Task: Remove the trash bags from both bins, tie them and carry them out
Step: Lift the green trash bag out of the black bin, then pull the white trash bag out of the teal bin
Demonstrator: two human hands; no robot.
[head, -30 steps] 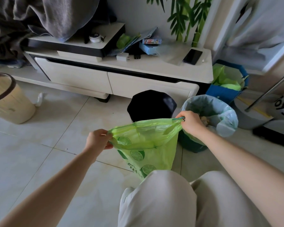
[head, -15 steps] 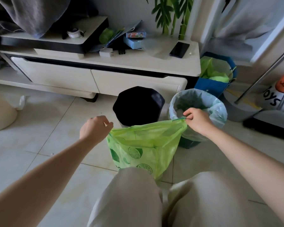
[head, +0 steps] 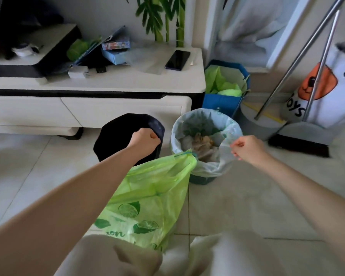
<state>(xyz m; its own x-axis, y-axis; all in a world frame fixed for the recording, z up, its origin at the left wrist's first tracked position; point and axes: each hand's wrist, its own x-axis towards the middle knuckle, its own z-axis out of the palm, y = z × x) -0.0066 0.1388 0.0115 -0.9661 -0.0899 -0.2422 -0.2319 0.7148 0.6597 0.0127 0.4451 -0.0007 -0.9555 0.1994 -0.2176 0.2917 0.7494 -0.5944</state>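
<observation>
Your left hand (head: 145,140) is curled into a fist; what it grips you cannot tell. Your right hand (head: 247,147) pinches something thin. Between them the green bag (head: 147,198) sags, beside 2 bins: black bin (head: 124,134), lined bin (head: 205,140).

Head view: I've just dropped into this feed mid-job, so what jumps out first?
The bright green lime-printed plastic trash bag dominates the centre foreground, its mouth cinched by a drawstring, standing on the tiled floor before the person's knees. Both fists are pulled apart above it: the left hand over the black bin, the right hand beside the pale-blue-lined bin, which holds rubbish.
</observation>
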